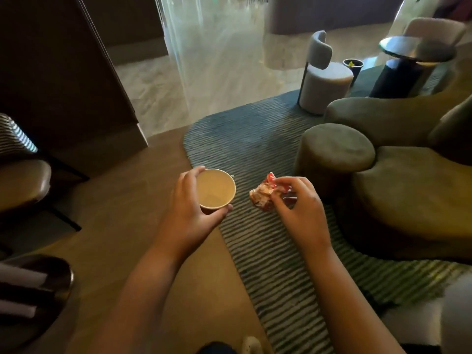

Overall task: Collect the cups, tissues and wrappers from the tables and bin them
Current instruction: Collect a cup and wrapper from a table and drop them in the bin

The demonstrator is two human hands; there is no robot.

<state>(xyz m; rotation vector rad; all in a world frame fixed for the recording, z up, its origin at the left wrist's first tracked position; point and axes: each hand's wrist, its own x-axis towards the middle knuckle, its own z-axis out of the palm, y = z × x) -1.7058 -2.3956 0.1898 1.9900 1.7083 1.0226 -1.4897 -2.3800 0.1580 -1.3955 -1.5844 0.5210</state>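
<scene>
Mid-pickup, both hands loaded. Left hand [189, 208] is curled round a paper cup [215, 189] at centre frame, thumb under the near rim and fingers over the far side; the cup sits upright and its pale inside looks empty. Right hand [298, 205], just right of it, pinches a crumpled red-and-orange wrapper [261, 198] between thumb and fingertips, other fingers loosely bent. Both are held in the air over the edge of the striped rug [255, 139], not on any table.

So at least one cup and one wrapper are collected – neither binned yet. A small dark bin [353, 64] stands upper right, beside the pale stool [324, 83], w/ something yellow inside. It's well apart from the hands, so there's a walk across the rug to do. The round dark table [419, 51] behind it shows nothing on top from here.

Lower left, a dark low table [51, 282] holds white rolls [20, 277] – possibly tissues, too dim and cropped to say. If so, that's left to clear.
</scene>
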